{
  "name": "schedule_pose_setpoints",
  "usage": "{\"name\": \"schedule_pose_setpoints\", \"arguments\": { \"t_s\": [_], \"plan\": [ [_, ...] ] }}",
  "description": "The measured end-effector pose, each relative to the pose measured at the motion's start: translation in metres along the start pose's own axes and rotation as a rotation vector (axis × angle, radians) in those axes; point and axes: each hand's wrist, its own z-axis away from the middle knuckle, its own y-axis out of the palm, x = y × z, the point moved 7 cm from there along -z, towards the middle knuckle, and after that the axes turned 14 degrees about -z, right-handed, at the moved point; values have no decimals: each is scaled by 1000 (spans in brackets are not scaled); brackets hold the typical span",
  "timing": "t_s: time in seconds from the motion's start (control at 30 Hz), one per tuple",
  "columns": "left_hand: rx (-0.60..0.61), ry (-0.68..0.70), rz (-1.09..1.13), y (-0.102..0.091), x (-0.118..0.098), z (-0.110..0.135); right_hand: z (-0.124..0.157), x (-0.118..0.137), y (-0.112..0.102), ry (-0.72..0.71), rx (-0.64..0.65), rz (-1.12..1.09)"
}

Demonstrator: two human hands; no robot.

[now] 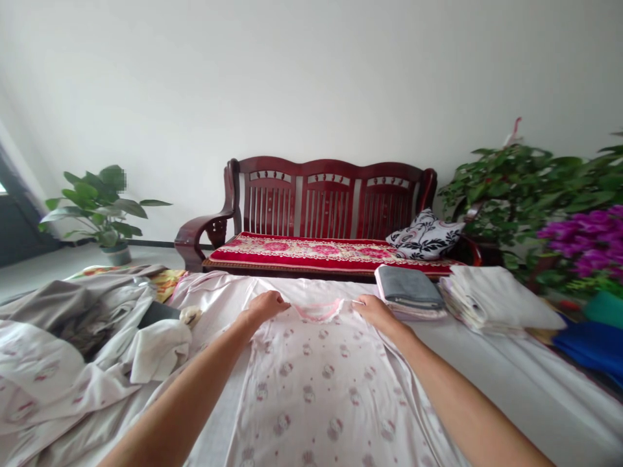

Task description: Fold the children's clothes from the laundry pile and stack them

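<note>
A white shirt (316, 383) with a small printed cartoon pattern and a pink-trimmed neckline lies spread before me, its collar at the far end. My left hand (267, 307) pinches the fabric at the left shoulder beside the neckline. At the opposite shoulder, my right hand (374, 311) grips the cloth between thumb and fingers. The shirt's lower end runs out of view at the bottom, and folds of cloth gather along its right side.
Rumpled clothes (58, 350) are heaped at the left. Beyond my right hand sit a folded grey-topped stack (409, 288) and a folded white stack (501, 298). Blue cloth (591, 344) lies far right. A wooden bench (326, 201) stands behind, with potted plants (117, 253) either side.
</note>
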Motion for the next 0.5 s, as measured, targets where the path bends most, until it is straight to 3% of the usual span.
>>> {"name": "schedule_pose_setpoints", "arguments": {
  "t_s": [0.27,0.5],
  "plan": [
    [-42,59,50,0,4,-9,4,11,-5,27,-54,135],
    [142,150,104,0,0,-9,8,12,-2,27,-50,171]
  ]
}}
